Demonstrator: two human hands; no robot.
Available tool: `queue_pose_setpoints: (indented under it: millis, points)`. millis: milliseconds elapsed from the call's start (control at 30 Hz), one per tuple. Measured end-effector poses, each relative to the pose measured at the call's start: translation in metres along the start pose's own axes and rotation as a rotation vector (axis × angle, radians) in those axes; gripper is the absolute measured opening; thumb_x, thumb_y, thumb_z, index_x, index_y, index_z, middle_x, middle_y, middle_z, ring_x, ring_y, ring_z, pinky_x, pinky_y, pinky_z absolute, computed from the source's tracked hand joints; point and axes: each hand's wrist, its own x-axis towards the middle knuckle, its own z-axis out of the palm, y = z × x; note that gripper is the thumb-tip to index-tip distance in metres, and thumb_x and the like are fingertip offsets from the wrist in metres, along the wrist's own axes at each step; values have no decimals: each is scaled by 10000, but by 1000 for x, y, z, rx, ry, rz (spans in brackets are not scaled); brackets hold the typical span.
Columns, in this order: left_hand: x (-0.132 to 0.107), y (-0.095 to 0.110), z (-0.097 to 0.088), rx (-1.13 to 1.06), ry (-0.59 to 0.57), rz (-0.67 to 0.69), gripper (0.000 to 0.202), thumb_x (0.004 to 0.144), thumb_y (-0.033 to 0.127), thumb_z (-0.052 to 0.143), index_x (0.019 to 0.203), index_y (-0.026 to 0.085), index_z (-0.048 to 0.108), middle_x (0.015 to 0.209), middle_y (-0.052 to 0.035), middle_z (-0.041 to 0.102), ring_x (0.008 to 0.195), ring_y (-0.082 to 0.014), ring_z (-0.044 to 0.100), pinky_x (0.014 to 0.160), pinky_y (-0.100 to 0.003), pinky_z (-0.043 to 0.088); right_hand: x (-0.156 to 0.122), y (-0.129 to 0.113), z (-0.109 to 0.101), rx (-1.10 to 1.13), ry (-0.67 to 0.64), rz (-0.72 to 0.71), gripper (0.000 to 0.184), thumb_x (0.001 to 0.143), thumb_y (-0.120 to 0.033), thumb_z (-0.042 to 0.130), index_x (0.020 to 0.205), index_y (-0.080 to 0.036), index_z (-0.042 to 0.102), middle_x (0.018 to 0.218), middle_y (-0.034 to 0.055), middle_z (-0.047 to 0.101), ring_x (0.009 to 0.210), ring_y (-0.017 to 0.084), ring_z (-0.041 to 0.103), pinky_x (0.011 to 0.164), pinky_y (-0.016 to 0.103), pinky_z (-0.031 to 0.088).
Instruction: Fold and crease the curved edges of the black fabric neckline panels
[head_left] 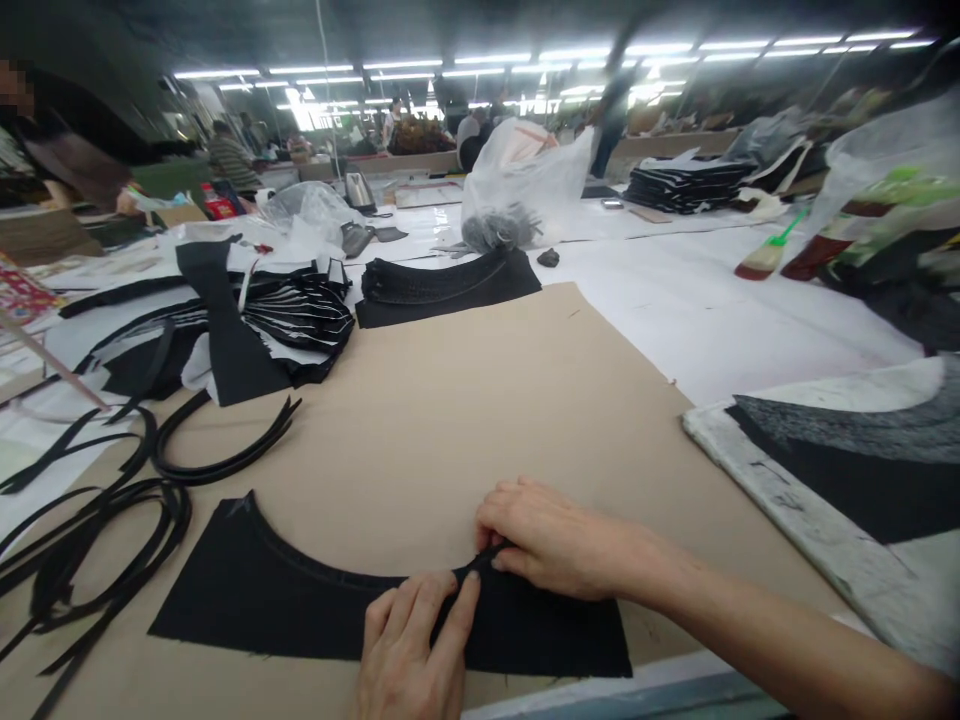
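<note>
A black cut fabric piece (285,595) with a curved upper edge lies flat on brown pattern paper (465,400) at the near edge of the table. My left hand (412,650) rests on the fabric with its fingers pressing down near the curved edge. Just to the right, my right hand (555,540) pinches a thin black strip at that same curved edge. The two hands almost touch. The strip itself is mostly hidden under my fingers.
Loose curved black strips (97,530) lie at the left. Stacks of black fabric pieces (442,285) and striped pieces (300,315) sit further back. A clear plastic bag (517,180) stands behind. A white board with black fabric (847,460) is at the right. People work in the background.
</note>
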Motion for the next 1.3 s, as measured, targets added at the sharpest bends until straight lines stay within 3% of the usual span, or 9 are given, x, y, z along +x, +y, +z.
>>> queue_pose_setpoints:
  millis: [267,400,567,667,767,867,967,1167,1300]
  points:
    - [-1,15,15,-97,103,-95,318,908,147,442,1129,216,659,966,-32,692,956,-169,585,844,-313,354,0,-2,8,10,56,8,133,819,-118,612,929,-185,648,951,42,658,946,198,558,842,311,371]
    - [-1,15,12,-111,98,-128,320,928,150,419,1123,230,659,959,-25,690,948,-164,579,847,-312,344,-2,0,13,50,93,28,140,805,-100,603,908,-187,642,949,36,652,953,192,555,850,315,363]
    - [7,2,-3,-123,20,-57,302,883,134,514,1161,207,607,1004,-7,668,964,-136,569,836,-269,357,-5,1,19,86,130,57,120,808,-106,609,881,-198,635,958,23,644,972,187,548,891,330,342]
    - [19,0,-6,-141,-43,-214,311,858,179,566,1167,215,576,1039,-31,642,982,-185,560,815,-312,390,-6,4,24,89,174,36,132,805,-103,607,885,-205,633,945,8,637,946,175,541,866,312,342]
    - [36,4,-5,-237,-217,-388,274,823,134,577,1070,249,604,991,-28,636,966,-226,557,778,-357,403,-8,7,30,98,226,14,148,801,-96,599,890,-210,630,933,0,629,941,165,533,837,297,336]
    - [53,8,-8,-313,-376,-472,249,791,73,562,933,262,639,928,-7,640,940,-228,558,772,-375,386,-10,9,34,122,248,12,155,802,-88,592,890,-211,628,930,-5,628,945,161,531,844,300,324]
    - [65,9,-13,-331,-464,-532,253,777,44,540,860,258,648,901,5,641,941,-221,553,795,-388,362,-12,10,37,144,268,3,173,800,-70,585,885,-215,625,922,-14,624,940,156,534,860,311,308]
    - [66,9,-15,-345,-489,-562,242,793,43,542,837,256,647,882,7,633,933,-221,542,820,-408,348,-16,13,42,145,317,-42,176,817,-58,571,863,-221,618,885,-23,609,924,147,522,826,310,297]
    - [56,5,-9,-342,-436,-483,230,822,65,530,860,262,643,867,5,622,906,-214,548,801,-399,371,-18,14,44,114,340,-78,152,839,-66,569,851,-208,620,894,-11,608,915,150,511,815,312,295]
